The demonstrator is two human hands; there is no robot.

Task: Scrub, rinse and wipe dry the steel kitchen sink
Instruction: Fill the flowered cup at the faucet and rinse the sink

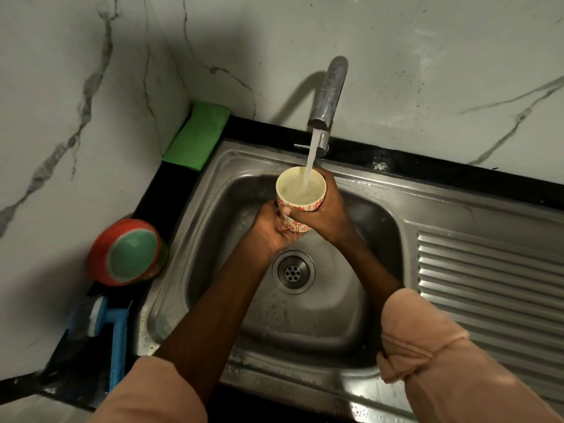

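Directly under the tap spout, a cream cup with a red flower pattern is held upright over the basin of the steel sink, and the running water stream falls straight into it, the cup nearly full and frothy at the surface; the right hand wraps round the cup's side away from the drain, its grip closed on the wall with the thumb across the patterned front; the left hand cups the base and lower side from beneath, its grip also curled round the cup; both forearms reach in over the sink's near rim, with peach sleeves pushed up; the round drain strainer lies in the basin floor just nearer the person than the cup; the ribbed drainboard runs off to the right of the basin; on the black worktop to the left of the sink lie a folded green cloth at the far corner against the marble wall, a red bowl with a green inside beside the basin, tilted, and a blue-handled scrub brush nearer the person; water drops bead the sink's near rim.
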